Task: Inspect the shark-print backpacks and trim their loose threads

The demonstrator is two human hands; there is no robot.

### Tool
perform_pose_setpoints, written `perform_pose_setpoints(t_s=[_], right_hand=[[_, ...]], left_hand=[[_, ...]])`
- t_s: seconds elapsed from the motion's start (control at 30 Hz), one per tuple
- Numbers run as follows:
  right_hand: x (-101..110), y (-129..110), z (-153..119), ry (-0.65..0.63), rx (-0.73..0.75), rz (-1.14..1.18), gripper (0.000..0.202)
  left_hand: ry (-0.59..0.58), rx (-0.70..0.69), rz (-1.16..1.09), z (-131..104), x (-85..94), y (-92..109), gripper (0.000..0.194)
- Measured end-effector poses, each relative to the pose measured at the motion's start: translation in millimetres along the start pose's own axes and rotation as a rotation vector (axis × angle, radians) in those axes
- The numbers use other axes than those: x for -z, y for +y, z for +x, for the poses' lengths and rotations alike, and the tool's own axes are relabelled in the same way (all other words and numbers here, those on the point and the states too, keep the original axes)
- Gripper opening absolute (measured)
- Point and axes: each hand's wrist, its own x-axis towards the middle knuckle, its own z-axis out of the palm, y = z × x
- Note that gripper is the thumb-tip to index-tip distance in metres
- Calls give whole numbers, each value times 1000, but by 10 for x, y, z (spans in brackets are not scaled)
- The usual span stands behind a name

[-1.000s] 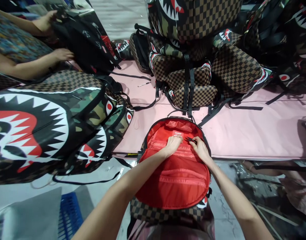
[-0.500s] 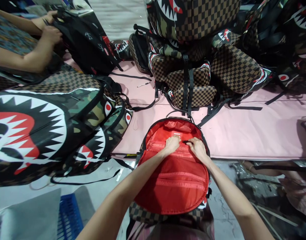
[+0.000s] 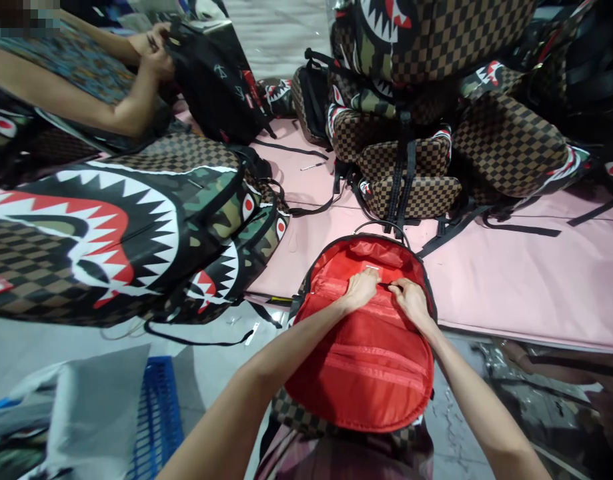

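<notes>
A checkered backpack with a red lining (image 3: pixel 359 373) lies unzipped in front of me, its flap folded down toward my lap. My left hand (image 3: pixel 363 290) is inside near the top of the lining, its fingers closed at a seam; what they hold is too small to name. Just to its right, my right hand (image 3: pixel 407 298) pinches a small dark piece, perhaps a strap or zipper part, against the red fabric. The bag's thin top handle (image 3: pixel 381 223) arches beyond both hands.
Shark-mouth backpacks (image 3: pixel 151 227) are heaped at the left. More checkered bags (image 3: pixel 511 143) are piled behind on the pink table (image 3: pixel 526 267). A person's hands (image 3: pixel 159 53) hold a black bag (image 3: pixel 216 80) at the upper left. A blue basket (image 3: pixel 159 413) stands on the floor.
The view has shifted, so the whole scene sits further right. Both my hands remain at nearly the same place inside the red lining.
</notes>
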Motion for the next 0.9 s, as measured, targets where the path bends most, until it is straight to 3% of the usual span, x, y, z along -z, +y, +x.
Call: perform_pose_setpoints(t_s=[0.17, 0.23, 0.37, 0.47, 0.57, 0.67, 0.8, 0.9], right_hand=[[-42, 148, 35, 118, -112, 515, 37], [-52, 151, 31, 167, -137, 580, 47], [-25, 95, -78, 44, -118, 412, 38], [17, -7, -124, -23, -107, 184, 28], [27, -254, -1, -32, -65, 101, 25], [-75, -650, 265, -155, 39, 165, 20], [-421, -1134, 593, -343, 40, 240, 20], [-696, -1280, 705, -423, -5, 257, 27]], left_hand=[[-45, -223, -125, -259, 197, 32, 41], [-49, -220, -111, -318, 282, -59, 48], [-98, -58, 48, -450, 255, -301, 43], [-158, -93, 72, -582, 83, -406, 55], [-192, -190, 110, -673, -45, -428, 53], [-156, -259, 148, -711, -79, -412, 53], [-103, -243, 187, -732, -90, -386, 53], [-85, -249, 189, -736, -110, -381, 51]])
